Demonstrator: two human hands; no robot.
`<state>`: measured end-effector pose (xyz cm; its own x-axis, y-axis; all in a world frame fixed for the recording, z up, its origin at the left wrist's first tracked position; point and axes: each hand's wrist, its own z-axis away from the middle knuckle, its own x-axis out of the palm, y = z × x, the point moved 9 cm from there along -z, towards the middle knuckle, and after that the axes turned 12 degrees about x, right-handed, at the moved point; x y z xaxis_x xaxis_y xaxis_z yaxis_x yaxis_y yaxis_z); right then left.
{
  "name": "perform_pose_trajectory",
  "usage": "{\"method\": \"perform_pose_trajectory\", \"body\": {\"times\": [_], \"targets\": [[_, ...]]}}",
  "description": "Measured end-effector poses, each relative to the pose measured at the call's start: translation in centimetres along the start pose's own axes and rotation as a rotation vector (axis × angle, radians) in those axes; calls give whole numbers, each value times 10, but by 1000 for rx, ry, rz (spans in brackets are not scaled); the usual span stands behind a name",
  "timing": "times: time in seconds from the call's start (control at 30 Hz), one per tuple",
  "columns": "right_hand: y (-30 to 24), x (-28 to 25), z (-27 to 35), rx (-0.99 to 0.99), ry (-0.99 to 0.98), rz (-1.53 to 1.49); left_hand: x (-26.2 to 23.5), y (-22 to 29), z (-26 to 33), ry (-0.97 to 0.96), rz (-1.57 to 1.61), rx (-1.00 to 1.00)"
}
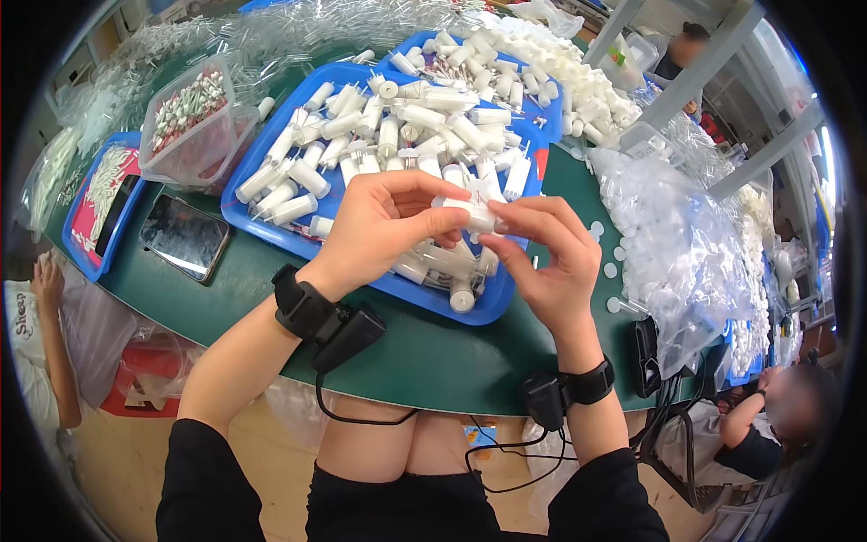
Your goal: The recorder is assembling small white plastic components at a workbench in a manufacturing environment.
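Small white plastic tube (476, 215) held level between both hands above the near edge of the blue tray (262, 149), left hand (384, 226) pinching its left end, right hand (546, 257) fingertips closed on its right end, loose white tubes (406, 122) heaped in the tray behind.

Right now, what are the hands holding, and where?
Both hands pinch one small white plastic tube: left hand at its left end, right hand at its right end.

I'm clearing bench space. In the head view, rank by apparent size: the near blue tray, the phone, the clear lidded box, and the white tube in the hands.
1. Near blue tray
2. Clear lidded box
3. Phone, close to the box, so that order is unsure
4. White tube, held by left hand and right hand
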<state>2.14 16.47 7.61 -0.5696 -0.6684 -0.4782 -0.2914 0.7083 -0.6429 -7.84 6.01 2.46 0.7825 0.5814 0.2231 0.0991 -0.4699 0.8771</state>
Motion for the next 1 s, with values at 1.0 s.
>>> {"method": "perform_pose_trajectory", "body": {"times": [1.0], "targets": [[-10, 4, 9, 22, 21, 2, 17, 43, 10, -58, -574, 479]]}}
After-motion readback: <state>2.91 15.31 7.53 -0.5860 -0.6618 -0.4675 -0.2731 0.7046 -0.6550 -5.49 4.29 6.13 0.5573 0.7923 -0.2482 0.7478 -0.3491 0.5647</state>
